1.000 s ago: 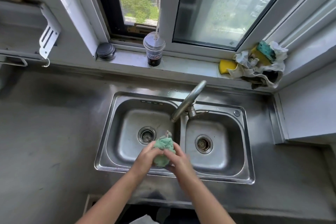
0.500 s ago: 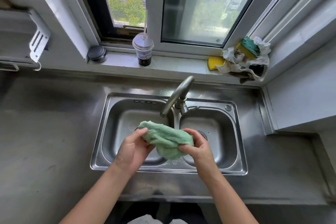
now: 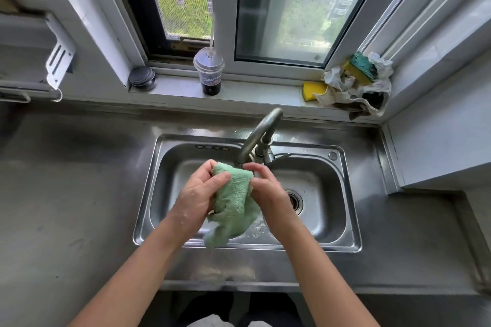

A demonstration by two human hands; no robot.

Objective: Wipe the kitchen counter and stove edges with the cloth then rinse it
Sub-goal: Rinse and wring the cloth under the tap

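Daylight came through a sliding window [image 3: 279,5], its left pane open on green trees and apartment blocks. On the white sill [image 3: 255,93] stood a lidded cup [image 3: 209,71] with a straw, a dark round tin [image 3: 142,79], and sponges [image 3: 313,91] among crumpled rags [image 3: 353,93]. A white bracket [image 3: 59,61] hung on the grey left wall [image 3: 24,42]. The tabletop [image 3: 66,194] was dull steel.

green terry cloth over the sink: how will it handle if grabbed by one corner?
Probably floppy: the green terry cloth bunches between the left hand and right hand, its lower end hanging limp over the steel sink. Likely wet, so heavier than it looks. The fuzzy pile should resist slipping in a grip.
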